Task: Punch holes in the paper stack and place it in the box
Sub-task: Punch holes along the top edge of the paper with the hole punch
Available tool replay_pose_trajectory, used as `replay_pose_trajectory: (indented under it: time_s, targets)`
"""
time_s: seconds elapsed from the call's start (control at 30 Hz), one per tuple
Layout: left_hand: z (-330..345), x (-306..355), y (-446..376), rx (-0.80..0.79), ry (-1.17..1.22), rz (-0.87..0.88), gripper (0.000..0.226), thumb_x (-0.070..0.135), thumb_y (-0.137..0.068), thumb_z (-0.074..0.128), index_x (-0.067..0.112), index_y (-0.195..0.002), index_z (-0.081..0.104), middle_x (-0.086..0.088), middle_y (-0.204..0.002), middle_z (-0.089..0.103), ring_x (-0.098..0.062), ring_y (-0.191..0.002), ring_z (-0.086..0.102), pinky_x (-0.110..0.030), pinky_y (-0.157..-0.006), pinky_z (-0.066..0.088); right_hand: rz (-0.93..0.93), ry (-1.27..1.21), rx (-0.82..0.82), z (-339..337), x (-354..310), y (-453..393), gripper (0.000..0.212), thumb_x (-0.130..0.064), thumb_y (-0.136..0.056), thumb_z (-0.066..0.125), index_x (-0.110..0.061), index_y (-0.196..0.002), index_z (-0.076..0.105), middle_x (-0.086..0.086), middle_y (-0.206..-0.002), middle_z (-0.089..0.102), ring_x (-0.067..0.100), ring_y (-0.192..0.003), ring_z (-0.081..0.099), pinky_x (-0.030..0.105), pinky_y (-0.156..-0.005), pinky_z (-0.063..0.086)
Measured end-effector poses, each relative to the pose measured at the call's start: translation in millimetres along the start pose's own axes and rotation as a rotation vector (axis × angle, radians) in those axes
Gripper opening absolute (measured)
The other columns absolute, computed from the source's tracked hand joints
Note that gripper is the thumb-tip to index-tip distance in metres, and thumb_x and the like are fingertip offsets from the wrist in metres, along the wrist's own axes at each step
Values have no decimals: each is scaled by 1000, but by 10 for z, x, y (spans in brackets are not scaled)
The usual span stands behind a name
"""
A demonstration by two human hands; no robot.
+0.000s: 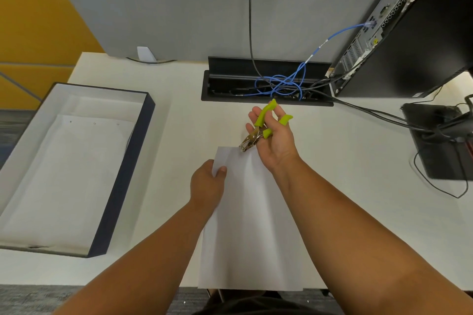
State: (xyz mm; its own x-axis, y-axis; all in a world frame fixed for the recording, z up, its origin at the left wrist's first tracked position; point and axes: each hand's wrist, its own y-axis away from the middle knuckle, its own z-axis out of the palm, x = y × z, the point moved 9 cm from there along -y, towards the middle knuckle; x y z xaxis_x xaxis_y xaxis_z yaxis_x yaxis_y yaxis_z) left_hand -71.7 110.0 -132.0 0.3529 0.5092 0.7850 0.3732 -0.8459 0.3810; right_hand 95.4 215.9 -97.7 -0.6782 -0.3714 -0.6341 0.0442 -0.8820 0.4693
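Head view, near to far. Paper stack [252,225] lies on the white desk [345,161], its near edge overhanging. Left hand [208,185] pinches the stack's far-left corner between thumb and fingers. Right hand [275,135] wraps the green-handled hole punch [258,130], handles spread, metal jaws at the stack's far edge. For a clean hole: seat the edge fully in the jaws, keep sheets aligned, squeeze firmly. Box [122,174], far left, already holds punched sheets.
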Motion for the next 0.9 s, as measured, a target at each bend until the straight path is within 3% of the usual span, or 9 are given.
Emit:
replay_pose_trajectory:
  time_s: [0.73, 0.9]
  targets:
    - [2, 31, 45, 16, 22, 47, 18, 25, -98, 50, 11, -102, 61, -4, -92, 65, -24, -84, 61, -35, -78, 51, -46, 117, -79, 114, 59, 8, 40, -12, -99, 51, -16, -139, 50, 13, -122, 66, 28, -113, 64, 44, -103, 48]
    - [19, 19, 50, 14, 33, 37, 18, 28, -98, 50, 13, -100, 60, -5, -91, 63, -23, -82, 60, -32, -75, 48, -21, 160, -94, 171, 144, 15, 34, -15, -98, 53, -13, -132, 54, 10, -108, 66, 25, -103, 64, 45, -102, 48]
